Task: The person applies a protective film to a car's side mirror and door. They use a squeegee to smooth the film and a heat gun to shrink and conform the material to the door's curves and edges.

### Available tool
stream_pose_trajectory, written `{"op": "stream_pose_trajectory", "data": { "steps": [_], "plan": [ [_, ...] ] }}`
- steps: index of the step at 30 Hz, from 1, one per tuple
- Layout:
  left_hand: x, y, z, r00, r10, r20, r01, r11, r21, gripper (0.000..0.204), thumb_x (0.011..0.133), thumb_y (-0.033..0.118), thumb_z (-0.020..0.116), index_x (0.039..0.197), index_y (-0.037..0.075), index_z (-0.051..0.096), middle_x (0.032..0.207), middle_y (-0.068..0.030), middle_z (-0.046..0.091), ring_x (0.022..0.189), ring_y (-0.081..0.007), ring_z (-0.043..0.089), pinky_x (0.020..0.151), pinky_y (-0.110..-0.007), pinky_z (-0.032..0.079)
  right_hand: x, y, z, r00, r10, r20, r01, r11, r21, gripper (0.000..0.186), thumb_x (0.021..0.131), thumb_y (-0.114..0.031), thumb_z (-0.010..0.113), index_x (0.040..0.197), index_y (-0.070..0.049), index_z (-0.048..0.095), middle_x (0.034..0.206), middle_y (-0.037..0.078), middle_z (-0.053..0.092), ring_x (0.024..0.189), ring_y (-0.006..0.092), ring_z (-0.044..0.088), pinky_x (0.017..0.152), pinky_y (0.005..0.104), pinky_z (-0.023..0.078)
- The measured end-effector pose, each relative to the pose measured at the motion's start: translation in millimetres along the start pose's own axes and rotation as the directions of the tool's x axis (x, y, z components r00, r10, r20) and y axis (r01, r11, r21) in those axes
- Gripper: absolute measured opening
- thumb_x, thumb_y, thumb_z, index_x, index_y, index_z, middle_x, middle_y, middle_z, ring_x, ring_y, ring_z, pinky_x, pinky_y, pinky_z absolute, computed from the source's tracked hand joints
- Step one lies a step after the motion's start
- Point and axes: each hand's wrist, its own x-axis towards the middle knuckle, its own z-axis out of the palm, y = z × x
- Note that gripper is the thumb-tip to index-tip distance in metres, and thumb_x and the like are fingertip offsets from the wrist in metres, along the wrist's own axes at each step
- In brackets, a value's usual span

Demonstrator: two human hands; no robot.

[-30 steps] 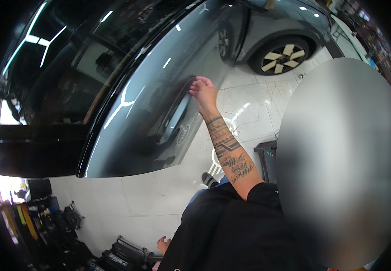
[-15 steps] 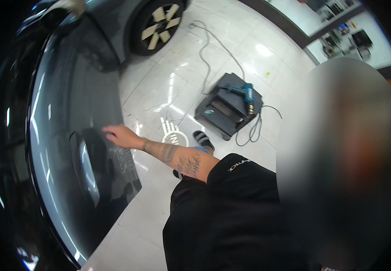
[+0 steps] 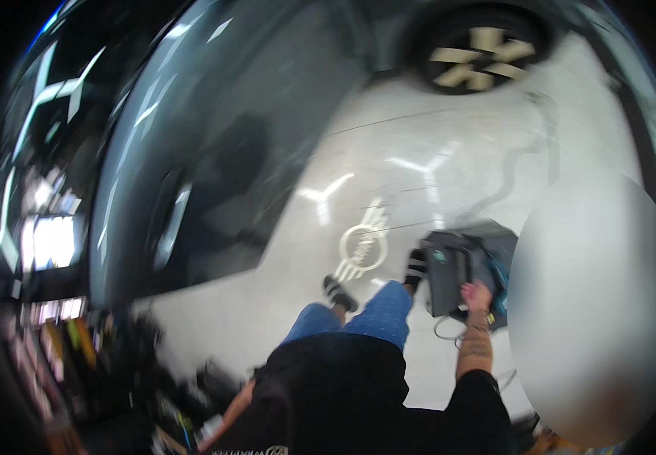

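My right hand (image 3: 477, 294) is over the dark wheeled stool (image 3: 443, 280), near the blurred blue corded tool (image 3: 498, 277) on it; motion hides whether it touches either or holds anything. My left hand (image 3: 238, 403) is low beside my black shirt, smeared and partly hidden. The grey car door (image 3: 138, 227), with its handle and dark glossy window, fills the upper left. My feet in striped slides stand on the tiled floor, around a pale projected emblem (image 3: 364, 246).
A car wheel (image 3: 482, 61) with pale strips on its spokes is at the upper right. Cables lie on the white tiles. A cluster of dark gear and shelving (image 3: 62, 356) fills the lower left. A blurred grey oval covers the right side of the picture.
My right hand has left the door by its handle and swung down and right to the stool. The view has turned sharply twice, so the surroundings have shifted in frame.
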Motion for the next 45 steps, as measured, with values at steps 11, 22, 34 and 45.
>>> {"op": "stream_pose_trajectory", "data": {
  "steps": [11,22,34,45],
  "plan": [
    [-125.3,111.6,47.9,0.988,-0.057,0.144,0.022,0.972,0.236,0.04,0.08,0.03,0.059,0.111,0.006,0.062,0.113,-0.0201,0.059,0.111,-0.028,0.055,0.096,-0.037,0.04,129.9,-97.9,-43.4,0.77,0.294,-0.566,0.118,0.806,0.58,0.058,0.073,-0.041,0.067,0.113,-0.003,0.05,0.112,0.011,0.053,0.102,0.0259,0.051,0.082,0.0425,0.046],
    [-133.2,128.5,120.6,0.997,0.065,0.052,-0.076,0.962,0.264,0.041,0.081,0.032,0.057,0.114,0.007,0.06,0.118,-0.0191,0.057,0.113,-0.0283,0.054,0.097,-0.037,0.04,-64.6,-67.0,86.3,0.768,-0.558,-0.315,0.538,0.828,-0.156,0.026,0.085,-0.011,0.064,0.103,-0.005,0.047,0.08,0.007,0.053,0.06,0.0173,0.051,0.05,0.0305,0.045],
    [-63.4,201.6,189.1,0.97,0.069,-0.233,-0.066,0.998,0.021,0.039,0.082,0.031,0.054,0.114,0.009,0.06,0.118,-0.0176,0.057,0.11,-0.0282,0.056,0.094,-0.036,0.043,-213.2,-134.7,334.2,0.593,0.049,0.804,0.753,0.32,-0.575,0.035,0.087,-0.01,0.059,0.118,0.0,0.046,0.081,0.004,0.054,0.052,0.009,0.05,0.045,0.0233,0.042],
    [-10.2,218.0,190.0,0.877,-0.184,-0.444,0.065,0.961,-0.27,0.027,0.083,0.019,0.049,0.103,0.007,0.063,0.105,-0.0151,0.064,0.092,-0.0264,0.063,0.081,-0.037,0.049,-393.2,27.6,434.3,-0.048,0.71,0.703,0.981,0.167,-0.101,0.064,0.072,0.0,0.069,0.13,0.004,0.044,0.093,0.01,0.063,0.07,0.0096,0.057,0.061,0.0241,0.049]
  ]
}}
